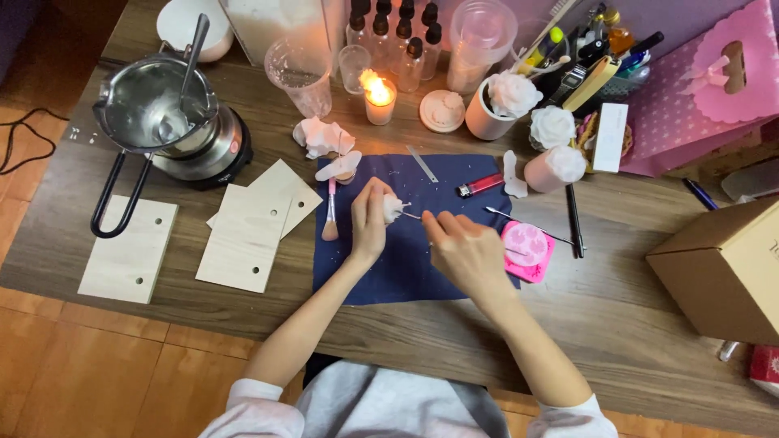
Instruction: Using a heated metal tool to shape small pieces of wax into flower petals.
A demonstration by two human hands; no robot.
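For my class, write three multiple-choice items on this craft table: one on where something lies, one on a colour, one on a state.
1. Where does the red lighter lie?
A. on the blue cloth
B. inside the metal pot
C. on the cardboard box

2. What colour is the mould beside the right hand?
A. green
B. pink
C. black

3. In what state is the candle?
A. unlit
B. tipped over
C. lit

Key: 1 A, it rests on the cloth's upper part; 2 B, its square body is plainly pink; 3 C, a flame glows at its top.
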